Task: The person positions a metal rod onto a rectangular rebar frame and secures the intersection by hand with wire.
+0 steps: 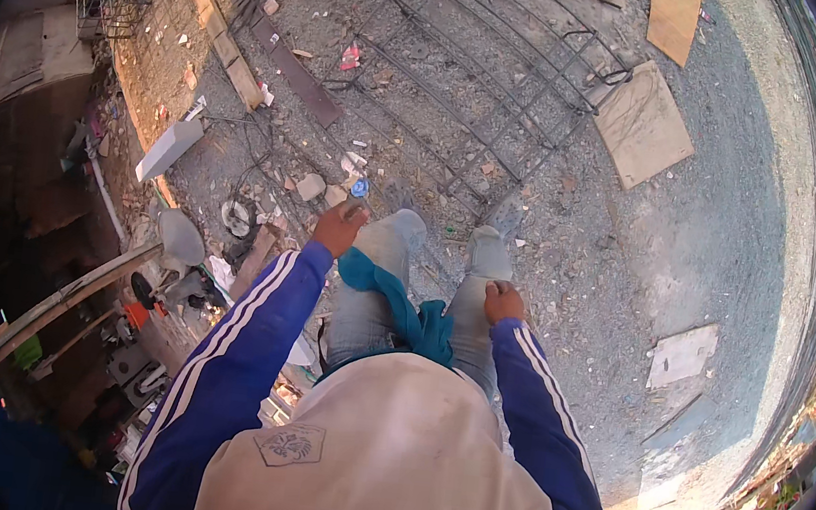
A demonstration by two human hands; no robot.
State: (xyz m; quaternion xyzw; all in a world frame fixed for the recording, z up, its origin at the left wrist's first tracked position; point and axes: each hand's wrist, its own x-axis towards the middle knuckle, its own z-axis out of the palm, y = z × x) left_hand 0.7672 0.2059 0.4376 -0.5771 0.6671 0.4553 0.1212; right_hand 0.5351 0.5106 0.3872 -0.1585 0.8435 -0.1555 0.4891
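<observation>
My left hand (pixel 340 227) is beside my left knee, its fingers curled in; whether something small is in them I cannot make out. On my right thigh lies my right hand (pixel 502 302), closed, with the inside of its fingers hidden. A teal cloth (pixel 380 282) hangs from my waist across my lap and left thigh, close to the left hand. Just beyond that hand, a blue round cap-like thing (pixel 360 188) lies on the ground among stones. Ahead of my knees a long cage of steel reinforcing bars (pixel 503 130) rests on the gravel.
Plywood sheets (pixel 644 126) lie right of the cage, with a pale flat board (pixel 683 356) farther right. Timber planks (pixel 225 48) and a grey block (pixel 169 149) are at the left. A shovel (pixel 182 236) and cluttered rubble lie close by my left arm.
</observation>
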